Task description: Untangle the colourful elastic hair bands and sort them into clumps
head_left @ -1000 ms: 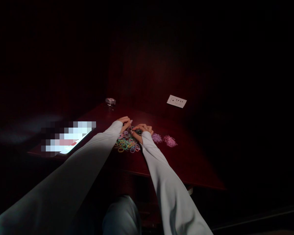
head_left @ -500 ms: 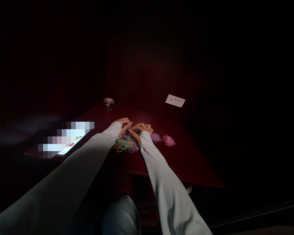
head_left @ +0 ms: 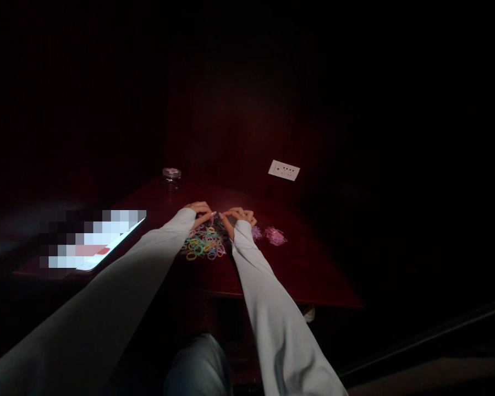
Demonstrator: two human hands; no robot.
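A loose pile of small coloured elastic bands (head_left: 204, 245), in yellow, green, blue and pink, lies on the dark red table. At its far left edge is my left hand (head_left: 200, 211), thumb and fingers brought together in a pinch. My right hand (head_left: 240, 215) is close beside it, also pinching, its fingertips a small gap from the left ones. Whatever the fingertips hold is too small and dim to name. To the right of my right hand lie a purple bunch of bands (head_left: 256, 233), partly hidden by it, and a pink bunch of bands (head_left: 275, 236).
A lit tablet-like screen (head_left: 101, 252), partly blurred out, lies on the left of the table (head_left: 313, 280). A clear lidded jar (head_left: 171, 177) stands at the back left. On the upright surface behind is a white power socket (head_left: 284, 170). The surroundings are very dark.
The whole view has shifted, so the table and things on it appear further left. My fingertips, touching or nearly so before, are now slightly apart.
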